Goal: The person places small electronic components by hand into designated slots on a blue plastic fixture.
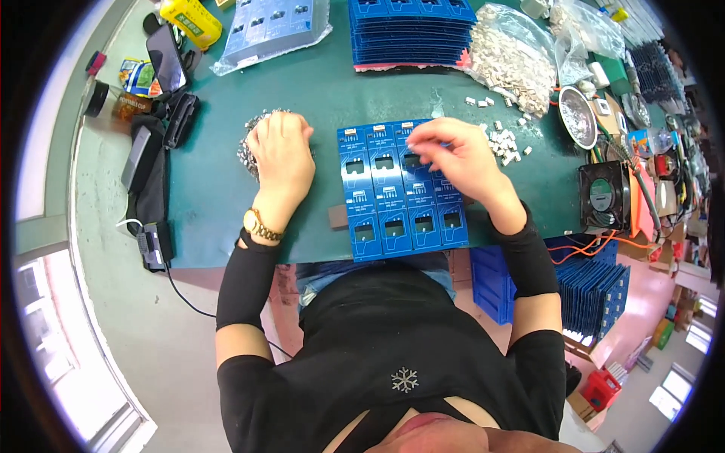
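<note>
A blue circuit board panel (400, 198) lies on the green table in front of me, with rows of cutouts and small white connectors along its top edge. My right hand (462, 157) is over its upper right part, thumb and forefinger brought together in a pinch; whatever is between the tips is too small to name. To the left, my left hand (283, 151) rests with curled fingers on a pile of small metallic components (248, 155). Its fingertips are partly hidden, and what they grip cannot be made out.
Loose white connectors (504, 143) lie right of the panel, below a bag of connectors (513, 57). A stack of blue boards (411, 38) and a wrapped board pack (273, 34) stand at the back. A metal bowl (578, 117) and black fan (604, 195) are at right.
</note>
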`<state>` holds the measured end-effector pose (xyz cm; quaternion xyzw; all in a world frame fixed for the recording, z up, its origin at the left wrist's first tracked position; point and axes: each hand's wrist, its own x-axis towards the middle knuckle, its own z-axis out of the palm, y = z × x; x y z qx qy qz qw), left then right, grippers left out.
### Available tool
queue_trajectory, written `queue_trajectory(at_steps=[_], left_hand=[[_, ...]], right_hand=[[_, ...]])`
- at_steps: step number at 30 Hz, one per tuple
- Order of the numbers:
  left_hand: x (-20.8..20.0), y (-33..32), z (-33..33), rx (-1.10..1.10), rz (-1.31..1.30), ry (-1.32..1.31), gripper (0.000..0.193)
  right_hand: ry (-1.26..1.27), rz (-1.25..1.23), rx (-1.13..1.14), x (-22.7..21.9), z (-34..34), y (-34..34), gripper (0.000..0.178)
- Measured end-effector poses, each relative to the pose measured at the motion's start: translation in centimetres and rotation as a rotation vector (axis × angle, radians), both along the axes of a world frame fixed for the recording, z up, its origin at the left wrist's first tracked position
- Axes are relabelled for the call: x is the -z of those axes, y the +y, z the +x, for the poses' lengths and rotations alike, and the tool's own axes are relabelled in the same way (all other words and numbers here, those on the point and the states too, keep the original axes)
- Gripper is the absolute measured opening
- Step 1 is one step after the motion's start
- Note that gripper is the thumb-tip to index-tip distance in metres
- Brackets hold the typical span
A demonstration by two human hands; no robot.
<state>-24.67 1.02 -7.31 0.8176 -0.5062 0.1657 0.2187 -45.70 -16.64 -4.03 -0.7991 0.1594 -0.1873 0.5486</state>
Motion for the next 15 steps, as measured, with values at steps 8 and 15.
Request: queue_trajectory(at_steps=[8, 15], left_hand=[[-1.2, 0.4, 0.7, 0.163, -0.359, 0.42, 0.01], [-0.8, 0.7, 1.2, 0.155, -0.504, 0.651, 0.013]], right_hand=[[0.027, -0.28, -0.361, 0.4, 2.7, 4.0, 0.01], [0.092, -0.425, -0.342, 0.4, 3.6, 5.1, 0.011]])
